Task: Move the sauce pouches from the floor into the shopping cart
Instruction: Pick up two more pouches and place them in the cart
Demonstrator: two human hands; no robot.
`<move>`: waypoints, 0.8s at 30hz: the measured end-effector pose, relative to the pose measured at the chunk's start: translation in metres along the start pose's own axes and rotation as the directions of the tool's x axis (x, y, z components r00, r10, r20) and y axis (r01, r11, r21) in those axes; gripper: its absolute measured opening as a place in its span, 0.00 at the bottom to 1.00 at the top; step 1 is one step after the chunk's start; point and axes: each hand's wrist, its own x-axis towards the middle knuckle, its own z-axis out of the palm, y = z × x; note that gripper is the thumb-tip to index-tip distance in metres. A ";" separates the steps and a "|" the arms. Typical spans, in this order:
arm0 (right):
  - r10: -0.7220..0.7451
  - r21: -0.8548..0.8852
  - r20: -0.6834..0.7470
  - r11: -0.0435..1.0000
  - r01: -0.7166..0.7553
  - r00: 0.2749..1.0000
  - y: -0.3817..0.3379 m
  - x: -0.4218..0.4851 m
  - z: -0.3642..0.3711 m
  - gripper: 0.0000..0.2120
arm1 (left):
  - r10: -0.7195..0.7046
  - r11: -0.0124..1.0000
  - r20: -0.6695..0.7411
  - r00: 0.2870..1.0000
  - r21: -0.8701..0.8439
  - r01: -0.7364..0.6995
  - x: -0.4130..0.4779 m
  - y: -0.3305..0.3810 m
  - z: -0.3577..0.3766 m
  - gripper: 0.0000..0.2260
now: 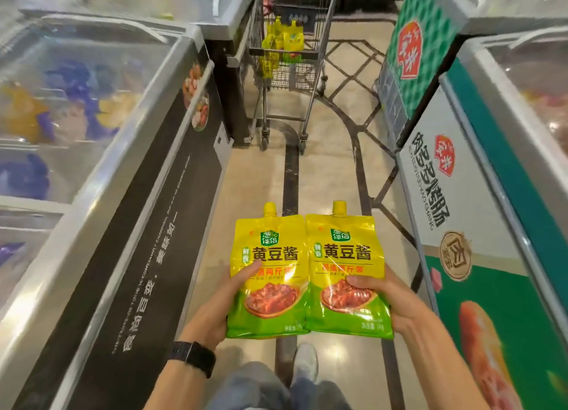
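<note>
Yellow-and-green spouted sauce pouches, 2 in hand, held side by side and upright with edges touching, printed fronts toward the camera. Left pouch (pixel 268 274): gripped by the left hand (pixel 212 313), fingers closed around its lower left edge, thumb across the front. Right pouch (pixel 347 273): gripped by the right hand (pixel 385 299), fingers closed around its lower right edge, thumb on the front. Black wristwatch (pixel 192 356) on the left wrist. Both pouches are above the tiled floor (pixel 255 176) of an aisle, clear of it. Wire shopping cart (pixel 289 68): farther down the aisle, well apart from the hands, holding several more yellow pouches (pixel 284 39) in its basket; exact count cannot be told. Glass-topped chest freezer (pixel 92 108) along the aisle's left side; a second freezer (pixel 504 194) with green-and-white graphics along the right. Person's shoe (pixel 305 360) visible below the pouches.
</note>
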 end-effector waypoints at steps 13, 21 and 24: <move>-0.027 0.024 -0.122 0.999 0.030 0.992 -0.180 0.209 -0.024 0.53 | 0.023 1.000 0.103 0.994 -0.016 -0.022 0.224 0.196 0.053 0.31; -0.101 0.096 -0.152 0.988 0.117 0.983 -0.302 0.309 -0.033 0.49 | -0.026 1.000 0.214 0.977 0.012 0.023 0.366 0.318 0.098 0.27; -0.093 0.108 -0.226 0.987 0.120 0.970 -0.335 0.348 -0.052 0.51 | -0.027 1.000 0.224 0.974 0.014 0.025 0.413 0.353 0.121 0.34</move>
